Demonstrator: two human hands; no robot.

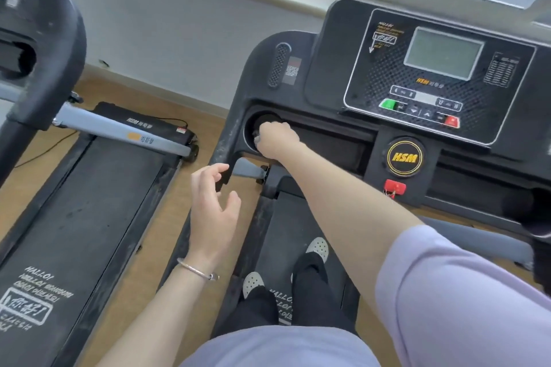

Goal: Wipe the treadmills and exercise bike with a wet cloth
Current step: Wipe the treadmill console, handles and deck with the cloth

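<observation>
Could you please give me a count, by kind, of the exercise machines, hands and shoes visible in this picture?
Treadmills: 2, the near treadmill and the left treadmill
Hands: 2, the left hand, and the right hand in the cup holder
Shoes: 2, left shoe, right shoe
Total: 6

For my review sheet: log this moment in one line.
right hand: cloth in cup holder | left hand: open, free | treadmill: wiping

The treadmill at the right of the frame is black, with a dotted panel, a grey screen, one green button, one red button and a yellow ring logo. The floor is brown. The sleeve at the lower right is light purple.
</observation>
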